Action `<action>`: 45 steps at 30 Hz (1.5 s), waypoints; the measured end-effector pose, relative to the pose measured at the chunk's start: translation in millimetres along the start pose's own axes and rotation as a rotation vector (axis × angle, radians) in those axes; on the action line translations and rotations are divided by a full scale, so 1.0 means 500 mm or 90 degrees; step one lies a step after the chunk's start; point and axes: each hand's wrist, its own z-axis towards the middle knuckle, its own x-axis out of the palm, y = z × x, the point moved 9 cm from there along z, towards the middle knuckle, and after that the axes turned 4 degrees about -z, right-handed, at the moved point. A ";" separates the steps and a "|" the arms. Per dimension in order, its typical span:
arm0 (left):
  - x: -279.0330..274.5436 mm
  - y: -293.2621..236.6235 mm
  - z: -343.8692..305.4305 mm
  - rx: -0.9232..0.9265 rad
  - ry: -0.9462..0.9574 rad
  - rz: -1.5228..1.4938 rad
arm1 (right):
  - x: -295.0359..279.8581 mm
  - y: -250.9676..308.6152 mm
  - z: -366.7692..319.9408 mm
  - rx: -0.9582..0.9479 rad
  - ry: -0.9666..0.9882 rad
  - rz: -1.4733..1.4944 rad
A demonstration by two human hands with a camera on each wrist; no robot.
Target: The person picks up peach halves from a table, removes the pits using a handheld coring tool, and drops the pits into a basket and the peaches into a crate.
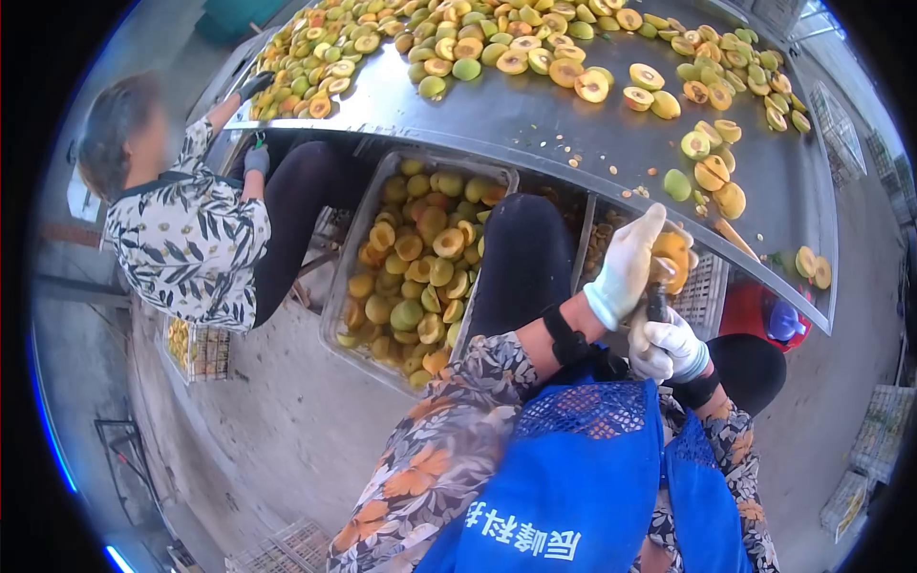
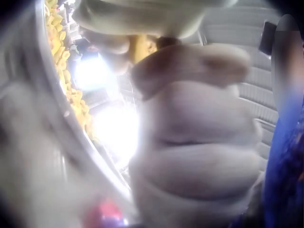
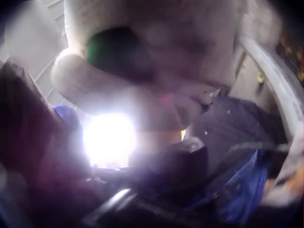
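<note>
My gloved left hand [image 1: 626, 263] holds a cut yellow-orange fruit [image 1: 671, 261] beside the table's front edge, fingers raised along it. Just below, the gloved right hand [image 1: 673, 349] curls round the dark handle [image 1: 657, 304] of a small tool, whose tip meets the fruit. In the left wrist view, the right fist [image 2: 194, 123] fills the middle, below the left hand [image 2: 142, 16] and a bit of fruit [image 2: 140, 47]. The right wrist view shows the right hand [image 3: 190, 42] round a dark green handle [image 3: 114, 52]; glare and blur hide the tool's tip.
Many fruit halves lie on the metal table [image 1: 535, 115]. A crate of halves [image 1: 411, 277] stands below, left of my knee. Another person [image 1: 186, 224] sits at the left. A red container [image 1: 740, 320] is under the table's right end, near more crates [image 1: 841, 134].
</note>
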 end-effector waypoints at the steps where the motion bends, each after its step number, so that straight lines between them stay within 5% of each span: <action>1: -0.010 0.005 0.008 -0.009 -0.050 -0.098 | -0.003 0.009 -0.001 -0.033 0.005 -0.040; 2: -0.021 0.003 0.012 -0.018 -0.099 -0.194 | -0.007 0.012 -0.008 -0.060 -0.010 -0.011; 5: -0.086 -0.119 -0.018 0.193 -0.086 0.080 | -0.030 0.025 -0.029 -0.095 0.043 0.106; 7: -0.141 -0.232 -0.078 0.370 -0.085 0.243 | -0.084 0.018 -0.055 -0.108 -0.103 0.083; 9: -0.171 -0.354 -0.192 0.589 -0.203 0.672 | -0.130 0.003 -0.077 -0.108 -0.206 0.068; 11: -0.317 -0.350 -0.243 0.407 -0.294 0.418 | -0.162 -0.018 -0.099 -0.100 -0.289 0.054; 14: -0.535 -0.306 -0.337 0.268 -0.453 0.706 | -0.199 -0.039 -0.128 -0.082 -0.387 0.044; 16: -0.693 -0.208 -0.385 -0.133 -0.512 0.906 | -0.212 -0.042 -0.138 -0.093 -0.431 0.062; 17: -0.701 -0.199 -0.402 -0.161 -0.525 0.964 | -0.214 -0.042 -0.138 -0.096 -0.439 0.065; 22: -0.802 -0.266 -0.356 -0.004 -0.726 1.019 | -0.205 -0.038 -0.122 -0.062 -0.499 0.020; 27: -0.875 -0.324 -0.239 -0.307 -0.826 0.971 | -0.179 -0.023 -0.105 -0.051 -0.517 -0.064; 33: -0.863 -0.310 -0.228 -0.183 -0.804 0.971 | -0.177 -0.030 -0.097 -0.042 -0.537 -0.084; 38: -0.798 -0.351 -0.432 0.018 -0.886 1.042 | -0.174 -0.027 -0.088 -0.025 -0.554 -0.069; 40: -0.790 -0.360 -0.518 -0.104 -0.961 1.096 | -0.177 -0.030 -0.080 -0.015 -0.539 -0.073; 42: -0.766 -0.344 -0.555 -0.056 -0.933 1.243 | -0.179 -0.034 -0.075 -0.012 -0.544 -0.076; 43: -0.813 -0.291 -0.568 -0.298 -0.909 1.098 | -0.181 -0.035 -0.074 -0.006 -0.550 -0.082; 45: -0.834 -0.217 -0.559 -0.402 -0.746 1.141 | -0.177 -0.035 -0.073 -0.007 -0.550 -0.075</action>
